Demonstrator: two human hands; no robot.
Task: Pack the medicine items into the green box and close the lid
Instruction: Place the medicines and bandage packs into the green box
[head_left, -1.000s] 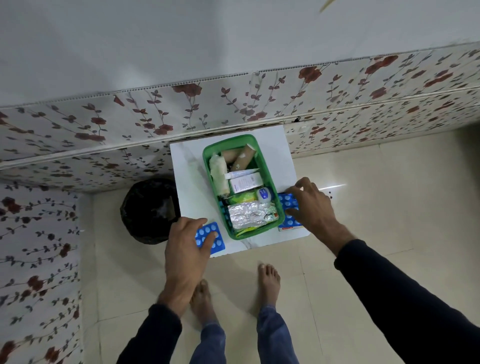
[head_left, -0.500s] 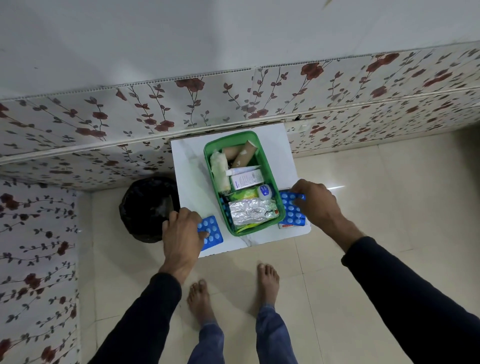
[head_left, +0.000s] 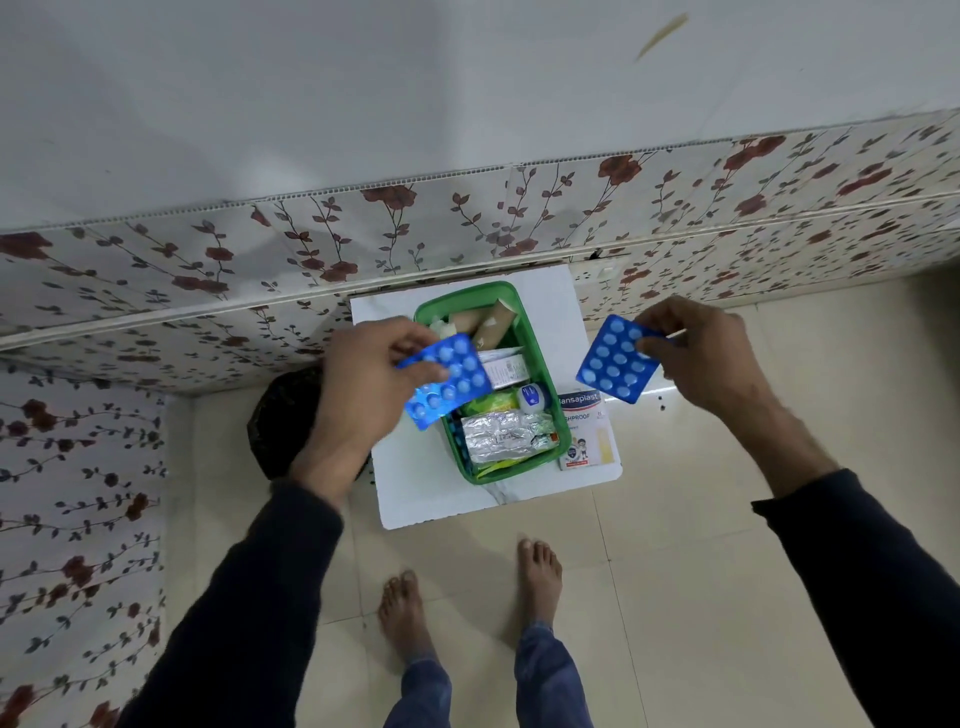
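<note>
Holding a blue pill strip over the box's left edge, left hand pinches it. Green box sits open on the white table, packed with medicines. Plaster packet lies beside it. Right hand grips another blue strip above the table.

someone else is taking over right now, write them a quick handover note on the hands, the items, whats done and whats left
Left hand: holds a blue blister pack over the near-left part of the green box.
Right hand: holds a second blue blister pack, in the air to the right of the box.
Done: the box on the white table already contains a silver strip, cartons and a roll.
Left: drop both packs in, add the Hansaplast box lying on the table right of the box, then close the lid; no lid is in view.
</note>
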